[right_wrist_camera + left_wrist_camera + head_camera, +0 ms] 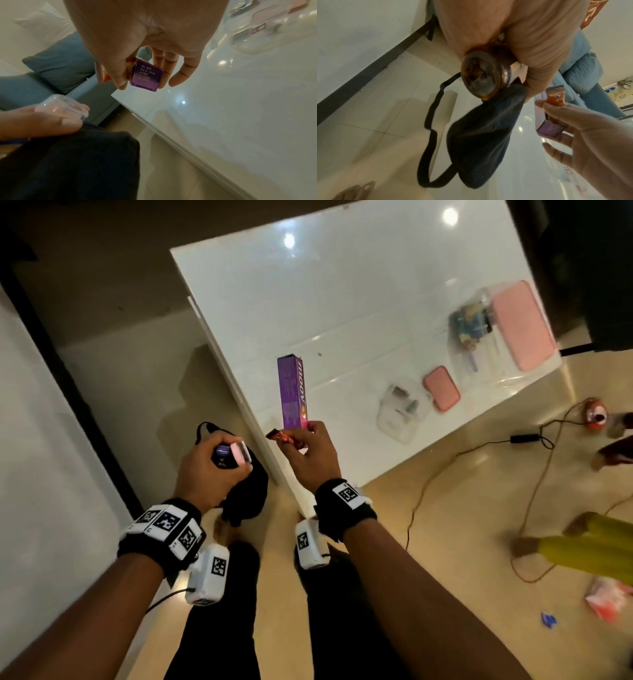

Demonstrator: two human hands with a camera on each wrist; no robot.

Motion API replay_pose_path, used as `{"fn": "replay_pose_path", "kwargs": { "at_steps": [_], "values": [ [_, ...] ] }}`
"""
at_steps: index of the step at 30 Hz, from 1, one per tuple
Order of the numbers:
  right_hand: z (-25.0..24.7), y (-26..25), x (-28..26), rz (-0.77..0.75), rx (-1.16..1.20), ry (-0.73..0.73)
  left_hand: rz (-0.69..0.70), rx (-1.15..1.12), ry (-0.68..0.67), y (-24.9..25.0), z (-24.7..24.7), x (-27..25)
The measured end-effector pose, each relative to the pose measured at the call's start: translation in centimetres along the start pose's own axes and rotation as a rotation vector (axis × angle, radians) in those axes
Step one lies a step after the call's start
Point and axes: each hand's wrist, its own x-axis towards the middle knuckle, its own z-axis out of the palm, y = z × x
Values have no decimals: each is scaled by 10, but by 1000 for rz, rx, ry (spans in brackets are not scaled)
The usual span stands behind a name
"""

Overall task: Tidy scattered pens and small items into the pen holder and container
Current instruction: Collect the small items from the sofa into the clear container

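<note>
- Right hand (313, 451) grips the bottom end of a long purple box (293, 392), glossy card, rectangular, square end flap with printed white text seen in the right wrist view (145, 75); box stands about upright above the near edge of the table (342, 313).
- Same hand also pinches a small orange wrapper (283, 437), crinkly foil with a crimped end, between thumb and fingers beside the box; seen in the left wrist view too (555, 96).
- Left hand (209, 470) is clenched round a small brown bottle (482, 75), round, translucent amber base facing the left wrist camera, with a pinkish clear cap (240, 453) sticking out past the knuckles.
- Left hand also holds a black cloth pouch (481, 142), soft matte fabric, hanging limp below the hand with a flat black strap (429, 134) looping off it; held off the table, to the left of its edge.
- Table is white, glossy, flat, with ceiling lights reflected in it.
- Far right of the table: large clear plastic container (476, 337), rounded corners, blurred colourful items inside; its pink lid (522, 325) lies just beside it.
- Nearer: small clear container (399, 412), something small inside, can't tell what; small pink lid (441, 388) just beside it.
- Floor: beige glossy tiles, thin cables (479, 446) trailing.
</note>
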Motion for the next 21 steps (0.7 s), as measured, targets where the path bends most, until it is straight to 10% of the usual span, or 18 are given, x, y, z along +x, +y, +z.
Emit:
{"fn": "replay_pose_path", "kwargs": {
  "at_steps": [21],
  "values": [
    [-243,224,-91,134,95,412,9,126,-189,125,179,3]
  ]
}}
